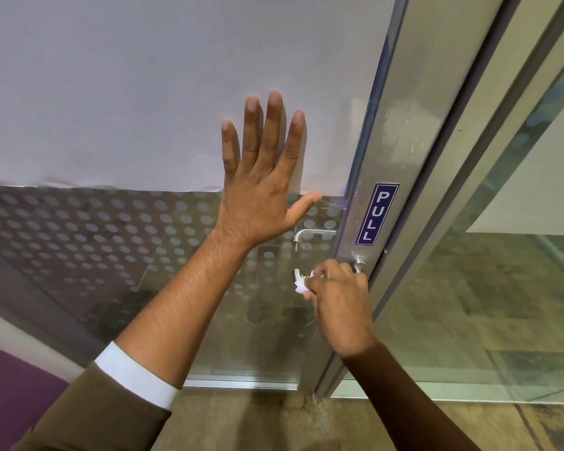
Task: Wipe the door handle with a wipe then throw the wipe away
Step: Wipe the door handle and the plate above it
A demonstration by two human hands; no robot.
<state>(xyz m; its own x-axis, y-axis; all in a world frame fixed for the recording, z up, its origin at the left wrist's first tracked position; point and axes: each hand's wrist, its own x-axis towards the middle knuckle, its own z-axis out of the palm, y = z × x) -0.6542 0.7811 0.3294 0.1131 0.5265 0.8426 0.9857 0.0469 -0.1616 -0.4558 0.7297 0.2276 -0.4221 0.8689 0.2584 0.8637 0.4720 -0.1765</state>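
Note:
A silver lever door handle (358,264) sticks out of the metal stile of a glass door, low and right of centre. My right hand (339,304) is closed around the lever with a crumpled white wipe (302,284) pressed against it; only the wipe's left end shows past my fingers, and the lever's tip pokes out beside it. My left hand (261,177) lies flat on the glass door (111,92) above the handle, fingers spread and pointing up, holding nothing. A second handle (306,236) on the far side shows through the glass.
A blue PULL sticker (376,214) is on the stile above the handle. The upper glass is frosted white, the lower band dotted. A fixed glass panel (485,288) and the door frame stand to the right. Brown floor runs below. No bin is in view.

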